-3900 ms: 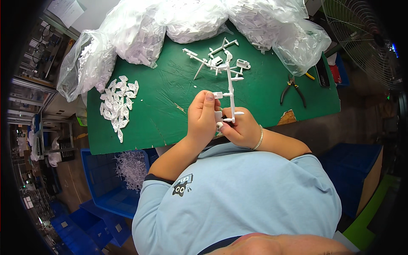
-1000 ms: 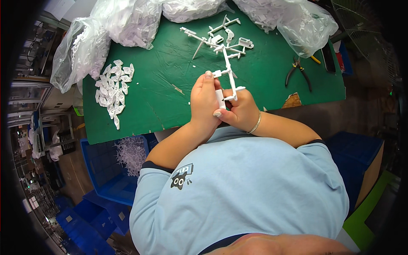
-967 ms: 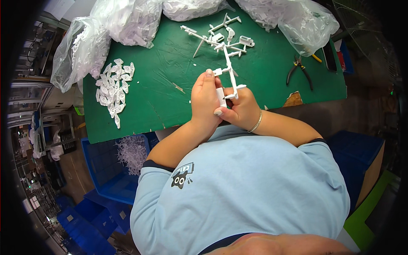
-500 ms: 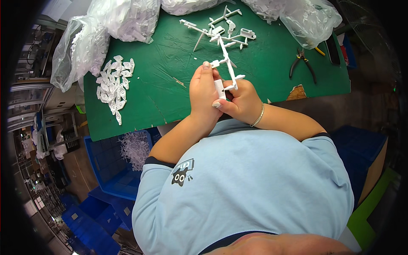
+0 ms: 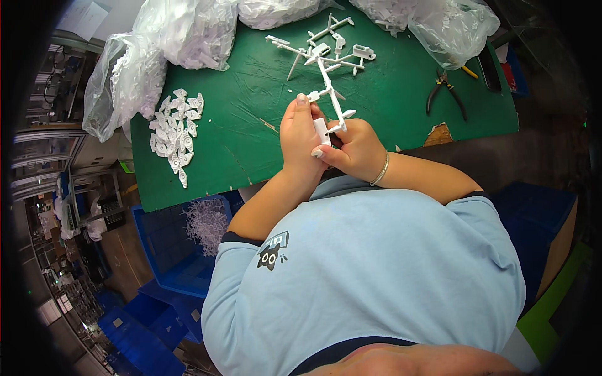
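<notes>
Both hands are close together over the near edge of the green table. A white plastic sprue (image 5: 327,83) with small moulded parts on its branches stands between them. My left hand (image 5: 300,135) is closed around it, its thumb by a small white tab. My right hand (image 5: 359,147) pinches a flat white part (image 5: 322,131) at the sprue's near end, thumb against its lower edge. Some fingers of both hands are hidden. Beyond the hands, more white sprues (image 5: 342,62) lie on the table; the held one overlaps them in view.
The green table (image 5: 251,125) has a pile of small white parts (image 5: 175,135) at left. Bulging clear bags (image 5: 194,34) line the far side. Black-handled nippers (image 5: 445,94) lie at right, near a chipped table edge. Below left, a blue crate (image 5: 166,244) holds white scraps (image 5: 205,225).
The view has shifted slightly, so the table and the pile sit a little further right. Both hands keep their grip on the sprue, with hardly any movement.
</notes>
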The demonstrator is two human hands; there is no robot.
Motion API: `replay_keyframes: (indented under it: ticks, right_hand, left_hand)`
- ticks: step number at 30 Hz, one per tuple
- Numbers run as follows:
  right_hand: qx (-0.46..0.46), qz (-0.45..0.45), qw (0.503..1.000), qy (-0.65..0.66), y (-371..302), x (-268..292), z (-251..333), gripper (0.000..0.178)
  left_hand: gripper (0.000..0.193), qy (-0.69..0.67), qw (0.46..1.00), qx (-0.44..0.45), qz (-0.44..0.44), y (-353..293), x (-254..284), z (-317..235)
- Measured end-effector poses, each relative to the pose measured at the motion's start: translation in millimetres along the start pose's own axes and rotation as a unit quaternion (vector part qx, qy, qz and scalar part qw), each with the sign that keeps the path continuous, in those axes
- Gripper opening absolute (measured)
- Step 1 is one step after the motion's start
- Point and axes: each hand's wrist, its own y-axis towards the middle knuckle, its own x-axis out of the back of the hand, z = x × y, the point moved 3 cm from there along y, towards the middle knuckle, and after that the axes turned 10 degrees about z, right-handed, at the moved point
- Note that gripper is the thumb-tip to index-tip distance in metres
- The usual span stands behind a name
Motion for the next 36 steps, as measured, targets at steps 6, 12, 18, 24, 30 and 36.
replay_keyframes:
  ticks: [6,12,18,24,30,36]
  right_hand:
    - [-0.009,0.005,1.000,-0.014,0,2,0,0.044]
    - [0.024,-0.007,1.000,-0.001,1,4,6,0.048]
    - [0.043,0.077,0.994,-0.061,4,10,5,0.037]
    - [0.085,0.089,0.991,-0.047,7,17,3,0.042]
    - [0.079,0.053,0.994,0.056,10,26,-14,0.029]
    - [0.073,0.118,0.958,0.250,14,20,-15,0.035]
  left_hand:
    - [0.031,0.012,1.000,-0.013,0.026,0,0,-2]
    - [0.030,0.019,0.999,-0.029,0.027,5,9,2]
    - [0.033,0.048,0.991,-0.052,0.109,6,12,-6]
    - [0.032,0.038,0.989,-0.068,0.124,-1,10,-11]
    - [0.032,0.023,0.989,-0.072,0.128,-1,8,-16]
    - [0.031,-0.058,0.987,-0.062,0.134,-10,4,-18]
